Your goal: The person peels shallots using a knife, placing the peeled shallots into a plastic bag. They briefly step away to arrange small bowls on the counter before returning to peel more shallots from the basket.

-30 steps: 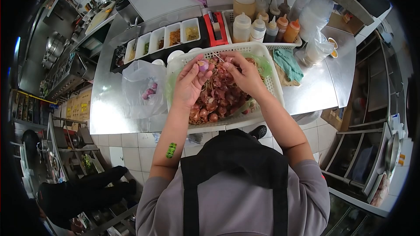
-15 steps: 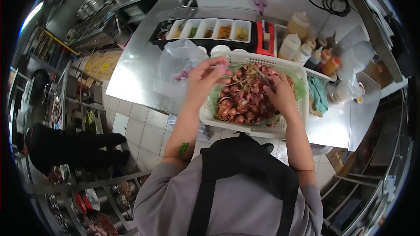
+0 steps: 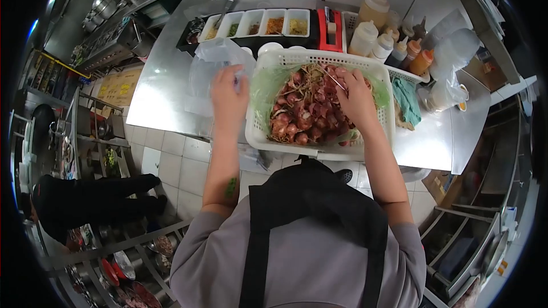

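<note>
My left hand is over the clear plastic bag left of the basket. Its fingers are blurred by motion, with a small purplish spot between thumb and fingers; I cannot tell whether it is held. My right hand is closed around a small knife, its thin blade pointing up and left over the shallots. Unpeeled red shallots with dry roots and stems heap up on green plastic film inside the white perforated basket.
Behind the basket stand a row of white condiment tubs, a red-framed tool and squeeze bottles. A green cloth lies at right on the steel table. Another person is at far left.
My left hand has moved left from above the shallots, where it pinched a pinkish shallot, to over the plastic bag. My right hand stays over the heap with the knife. The view has shifted slightly.
</note>
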Tool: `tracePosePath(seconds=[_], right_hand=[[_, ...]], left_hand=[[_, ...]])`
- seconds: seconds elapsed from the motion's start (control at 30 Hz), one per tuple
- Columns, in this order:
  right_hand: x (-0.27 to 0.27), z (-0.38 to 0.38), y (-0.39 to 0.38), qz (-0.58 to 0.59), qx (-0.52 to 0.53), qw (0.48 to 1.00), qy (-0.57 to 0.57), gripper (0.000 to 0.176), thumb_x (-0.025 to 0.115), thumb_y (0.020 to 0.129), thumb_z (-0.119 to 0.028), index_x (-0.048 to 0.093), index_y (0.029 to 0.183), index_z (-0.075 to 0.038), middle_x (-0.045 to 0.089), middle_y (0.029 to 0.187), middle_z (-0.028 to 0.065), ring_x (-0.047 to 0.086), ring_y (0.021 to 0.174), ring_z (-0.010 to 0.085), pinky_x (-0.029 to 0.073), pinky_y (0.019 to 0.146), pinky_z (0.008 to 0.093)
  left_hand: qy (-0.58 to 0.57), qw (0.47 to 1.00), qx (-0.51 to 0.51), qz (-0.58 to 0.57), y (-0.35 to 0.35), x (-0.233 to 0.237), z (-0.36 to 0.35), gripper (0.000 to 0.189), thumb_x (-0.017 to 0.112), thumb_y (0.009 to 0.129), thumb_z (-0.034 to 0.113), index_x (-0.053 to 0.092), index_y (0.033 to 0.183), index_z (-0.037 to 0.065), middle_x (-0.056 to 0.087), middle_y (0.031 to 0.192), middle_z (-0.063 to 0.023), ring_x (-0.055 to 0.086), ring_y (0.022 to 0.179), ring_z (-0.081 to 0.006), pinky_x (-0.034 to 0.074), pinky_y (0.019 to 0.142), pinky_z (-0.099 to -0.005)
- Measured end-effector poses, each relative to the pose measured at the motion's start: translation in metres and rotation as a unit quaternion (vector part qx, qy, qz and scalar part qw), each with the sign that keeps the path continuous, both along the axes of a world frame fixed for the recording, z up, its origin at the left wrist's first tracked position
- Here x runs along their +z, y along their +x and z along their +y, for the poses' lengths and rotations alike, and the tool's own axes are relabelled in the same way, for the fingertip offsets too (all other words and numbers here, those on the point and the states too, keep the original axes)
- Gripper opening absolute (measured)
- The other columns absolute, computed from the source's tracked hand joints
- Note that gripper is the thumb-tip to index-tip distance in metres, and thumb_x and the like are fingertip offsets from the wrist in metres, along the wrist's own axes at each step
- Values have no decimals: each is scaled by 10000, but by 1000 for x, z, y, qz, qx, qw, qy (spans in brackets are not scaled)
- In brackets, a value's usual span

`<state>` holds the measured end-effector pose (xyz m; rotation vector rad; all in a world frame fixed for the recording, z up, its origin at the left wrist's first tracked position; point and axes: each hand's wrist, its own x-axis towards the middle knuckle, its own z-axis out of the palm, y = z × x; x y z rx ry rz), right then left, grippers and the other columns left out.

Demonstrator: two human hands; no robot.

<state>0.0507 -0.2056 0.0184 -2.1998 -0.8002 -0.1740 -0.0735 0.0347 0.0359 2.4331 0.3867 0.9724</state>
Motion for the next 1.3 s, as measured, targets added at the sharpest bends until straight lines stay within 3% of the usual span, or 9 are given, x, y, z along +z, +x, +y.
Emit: tracePosePath(seconds=[0.13,0.23,0.47,0.57,0.67,0.73,1.07,1.17,1.3], right_hand=[[-1,-5,3,5,8,1000,-24,206,538,827,-106,592,1019,-54,503,1046,172,557,883,370,460,740,432],[1,-5,1,-7,16,1000,-10,228,528,841,-130,577,1050,-53,524,1052,168,557,900,363,457,751,427],[-1,-4,2,95,89,989,73,244,495,873,-164,558,1062,-25,598,911,211,572,863,382,451,736,417],[7,-5,-4,106,101,986,84,239,489,872,-144,538,1066,-13,593,842,229,574,824,388,446,719,421],[10,-3,-7,149,114,980,71,259,480,872,-122,495,1115,-35,595,828,220,572,794,390,439,698,428],[5,-1,-8,113,133,981,80,306,453,890,-80,456,1196,-94,534,630,76,547,597,171,434,584,306],[5,6,-16,200,153,961,112,267,429,859,-31,420,1125,-39,576,823,225,567,781,397,425,680,441],[2,7,-15,132,124,975,126,290,432,878,-10,427,1165,-45,550,753,112,546,685,190,439,671,311],[4,4,-2,47,41,980,190,280,448,882,-17,434,1160,-51,555,771,113,574,718,192,445,668,296]], left_hand=[[-113,951,-222,186,-2,-6,-55,196,566,805,119,599,952,-6,583,1012,-171,557,965,-316,431,833,-356],[55,963,-153,215,6,-33,-67,209,575,804,136,578,966,4,582,1006,-168,566,936,-319,443,806,-367],[-26,958,-149,242,18,-27,-67,244,557,839,151,542,1024,-8,613,880,-133,618,745,-273,491,696,-350],[-419,882,-169,133,23,-30,-48,199,451,928,148,543,1013,-7,603,813,-32,566,685,-75,471,569,-206],[-404,884,-206,111,22,-38,-42,220,437,941,188,545,1031,20,577,817,-23,554,668,-90,456,562,-196],[-400,889,-195,110,21,-36,-46,219,439,942,197,541,1018,20,576,817,-25,550,663,-87,446,549,-192],[-398,905,-136,70,28,-33,-53,203,463,935,226,504,970,30,570,771,-30,515,616,-60,400,488,-174],[-362,918,-153,55,34,-29,-55,187,484,923,184,477,940,-2,591,766,-44,519,616,-66,423,535,-194],[-389,901,-192,14,43,5,-74,183,474,928,177,462,927,-6,589,793,-52,510,639,-66,426,559,-197]])
